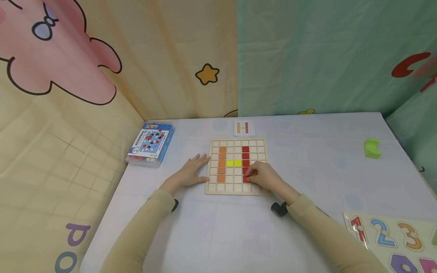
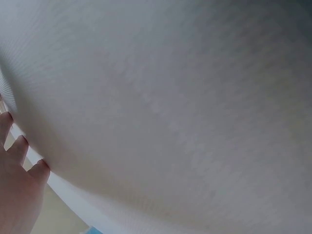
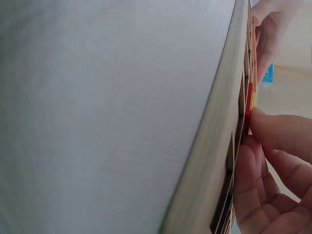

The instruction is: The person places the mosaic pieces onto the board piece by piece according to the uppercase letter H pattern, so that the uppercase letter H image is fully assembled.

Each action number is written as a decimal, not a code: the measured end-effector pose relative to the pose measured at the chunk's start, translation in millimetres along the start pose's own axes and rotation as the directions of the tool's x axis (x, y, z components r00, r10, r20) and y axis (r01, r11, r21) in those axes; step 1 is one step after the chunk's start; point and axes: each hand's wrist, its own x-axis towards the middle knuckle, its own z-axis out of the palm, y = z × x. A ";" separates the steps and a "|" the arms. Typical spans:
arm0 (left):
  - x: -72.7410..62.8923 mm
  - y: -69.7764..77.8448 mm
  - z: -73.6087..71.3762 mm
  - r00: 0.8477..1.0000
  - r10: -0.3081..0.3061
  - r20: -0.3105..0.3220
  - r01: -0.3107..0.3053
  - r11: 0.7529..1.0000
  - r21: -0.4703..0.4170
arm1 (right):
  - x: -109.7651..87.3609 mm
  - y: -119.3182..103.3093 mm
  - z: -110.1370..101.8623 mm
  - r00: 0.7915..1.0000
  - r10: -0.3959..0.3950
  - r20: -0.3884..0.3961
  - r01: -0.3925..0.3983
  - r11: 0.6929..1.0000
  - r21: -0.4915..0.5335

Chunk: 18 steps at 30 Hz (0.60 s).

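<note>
A wooden grid board point(image 1: 235, 192) lies on the table with a column of orange tiles point(image 1: 222, 156), two yellow tiles point(image 1: 230, 163) and a column of red tiles point(image 1: 245, 149) in its cells. My left hand point(image 1: 189, 171) rests at the board's left edge, fingers spread and thumb out straight. Over the board's right half, my right hand point(image 1: 267, 176) pinches with thumb and forefinger at the lowest red tile point(image 1: 245, 179), which the fingertips partly cover. In the right wrist view the fingertips point(image 3: 258, 118) touch red at grid level.
Behind the board lies a small pattern card point(image 1: 244, 129) printed with matching coloured columns. A blue-labelled plastic box point(image 1: 150, 144) stands at the back left. On the right are a light green block point(image 1: 371, 148) and, nearer, a number puzzle board point(image 1: 373, 248).
</note>
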 end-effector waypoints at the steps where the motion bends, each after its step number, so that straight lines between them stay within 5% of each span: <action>1: 0.0 -0.2 0.1 1.000 -0.003 0.002 0.003 1.000 0.000 | 0.0 -0.4 0.2 1.000 0.000 0.002 0.000 1.000 0.000; 18: -4.1 -0.1 0.3 1.000 0.024 -0.010 -0.024 1.000 0.007 | -7.8 3.6 -3.1 0.998 0.065 0.006 -0.065 0.995 0.069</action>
